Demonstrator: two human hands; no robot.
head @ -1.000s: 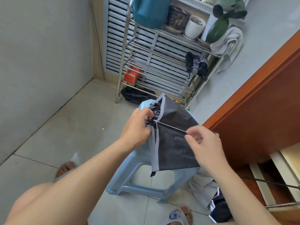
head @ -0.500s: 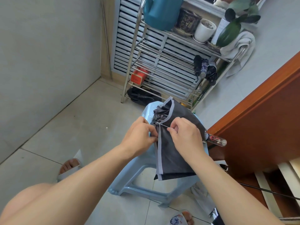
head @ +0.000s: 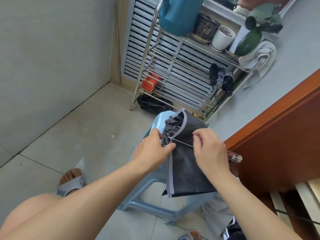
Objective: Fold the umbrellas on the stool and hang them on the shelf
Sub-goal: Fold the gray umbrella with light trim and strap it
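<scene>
- The left hand [head: 152,151] pinches the bunched dark umbrella [head: 186,158] on the blue stool [head: 156,123]; loosen, and the pleats could spill.
- The right hand [head: 210,151] nips a thin rib [head: 181,143]; hard pulling might bend it.
- Far behind, folded umbrellas [head: 220,78] hang on the shelf [head: 174,66].

**Count of things in view**

One dark umbrella [head: 187,153] lies on one pale blue stool [head: 155,201]. Three folded umbrellas [head: 220,77] hang at the right of one metal shelf [head: 173,66]. Far on top: one blue watering can [head: 178,14], two pots [head: 222,38], one plant [head: 256,32]. One red box [head: 149,83]. Two hands [head: 152,153]. Two sandalled feet [head: 72,181].
</scene>
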